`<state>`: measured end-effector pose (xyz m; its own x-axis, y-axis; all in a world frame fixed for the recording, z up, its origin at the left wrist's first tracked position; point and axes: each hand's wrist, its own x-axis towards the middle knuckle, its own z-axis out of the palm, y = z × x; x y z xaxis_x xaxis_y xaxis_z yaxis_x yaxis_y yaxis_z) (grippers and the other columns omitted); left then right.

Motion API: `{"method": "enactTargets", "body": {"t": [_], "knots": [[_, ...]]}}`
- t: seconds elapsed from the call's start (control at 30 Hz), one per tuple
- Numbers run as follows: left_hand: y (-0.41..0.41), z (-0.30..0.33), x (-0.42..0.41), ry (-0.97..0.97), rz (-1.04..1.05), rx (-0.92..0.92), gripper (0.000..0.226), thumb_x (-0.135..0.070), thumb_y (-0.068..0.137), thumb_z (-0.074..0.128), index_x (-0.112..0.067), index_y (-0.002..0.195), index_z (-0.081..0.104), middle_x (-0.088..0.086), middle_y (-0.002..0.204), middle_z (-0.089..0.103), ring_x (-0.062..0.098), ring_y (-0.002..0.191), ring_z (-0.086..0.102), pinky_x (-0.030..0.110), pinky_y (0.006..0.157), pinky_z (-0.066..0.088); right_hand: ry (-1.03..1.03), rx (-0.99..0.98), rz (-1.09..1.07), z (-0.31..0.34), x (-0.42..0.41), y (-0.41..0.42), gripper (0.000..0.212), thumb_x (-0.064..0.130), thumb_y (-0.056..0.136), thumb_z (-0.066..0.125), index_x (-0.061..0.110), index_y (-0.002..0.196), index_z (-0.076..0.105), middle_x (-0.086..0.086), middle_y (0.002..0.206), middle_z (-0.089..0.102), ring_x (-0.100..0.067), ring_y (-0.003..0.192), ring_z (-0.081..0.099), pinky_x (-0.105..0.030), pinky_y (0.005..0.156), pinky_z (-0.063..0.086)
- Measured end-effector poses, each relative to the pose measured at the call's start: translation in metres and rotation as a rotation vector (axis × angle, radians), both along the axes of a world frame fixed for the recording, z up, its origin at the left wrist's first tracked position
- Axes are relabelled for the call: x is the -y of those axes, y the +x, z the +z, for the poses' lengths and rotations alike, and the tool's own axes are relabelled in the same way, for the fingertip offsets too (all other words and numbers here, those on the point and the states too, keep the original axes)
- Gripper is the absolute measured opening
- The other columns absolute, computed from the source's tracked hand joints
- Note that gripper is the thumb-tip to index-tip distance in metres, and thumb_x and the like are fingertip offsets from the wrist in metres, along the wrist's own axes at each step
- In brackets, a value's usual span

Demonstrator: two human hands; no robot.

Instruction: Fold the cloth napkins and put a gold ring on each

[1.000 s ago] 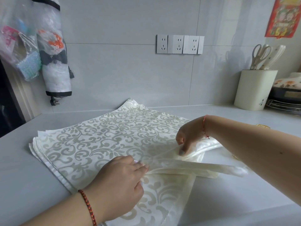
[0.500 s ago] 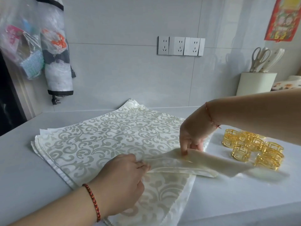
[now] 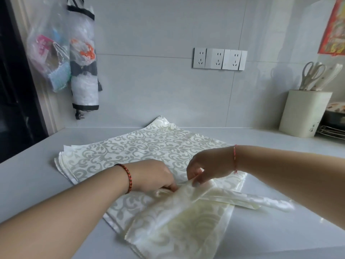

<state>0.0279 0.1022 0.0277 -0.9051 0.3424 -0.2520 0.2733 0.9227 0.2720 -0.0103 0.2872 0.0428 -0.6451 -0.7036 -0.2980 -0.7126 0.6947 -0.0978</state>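
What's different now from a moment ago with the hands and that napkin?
The right hand has come in toward the left hand, bringing the fold of the top napkin with it, so both now pinch the cloth close together. The gold rings seen half a second ago are out of view now. The stack of napkins lies on the counter as before.

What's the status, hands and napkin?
Left hand and right hand both pinching top napkin, mid-fold over the stack. No rings in view. Nothing in the way.
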Motion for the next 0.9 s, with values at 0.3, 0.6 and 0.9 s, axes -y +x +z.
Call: {"method": "enactTargets", "body": {"t": [0.3,0.6,0.9], "knots": [[0.004,-0.02,-0.007,0.1,-0.062,-0.325,0.032,-0.043,0.081,0.073,-0.018,0.061,0.067,-0.017,0.055,0.06,0.0,0.053,0.054,0.01,0.051,0.033,-0.241,0.069,-0.117,-0.023,0.008,-0.01,0.015,0.03,0.079,0.076,0.028,0.082,0.061,0.014,0.077,0.056,-0.011,0.078,0.055,-0.031,0.076,0.049],[-0.011,-0.017,-0.014,0.191,0.082,-0.035,0.036,-0.032,0.069,0.085,-0.027,0.098,0.064,-0.009,0.098,0.065,0.009,0.088,0.063,0.026,0.077,0.055,-0.283,0.137,-0.261,-0.033,-0.016,-0.009,0.024,0.035,0.078,0.076,0.024,0.088,0.058,0.011,0.079,0.056,-0.007,0.071,0.049,-0.021,0.064,0.039],[-0.026,-0.008,-0.019,0.212,0.039,0.164,0.023,-0.01,0.072,0.079,-0.023,0.089,0.07,-0.003,0.088,0.07,0.014,0.085,0.065,0.029,0.079,0.055,-0.386,0.164,-0.323,-0.04,-0.015,0.001,0.013,0.029,0.083,0.071,0.02,0.092,0.066,0.012,0.074,0.058,-0.003,0.067,0.051,-0.017,0.063,0.039]]}}
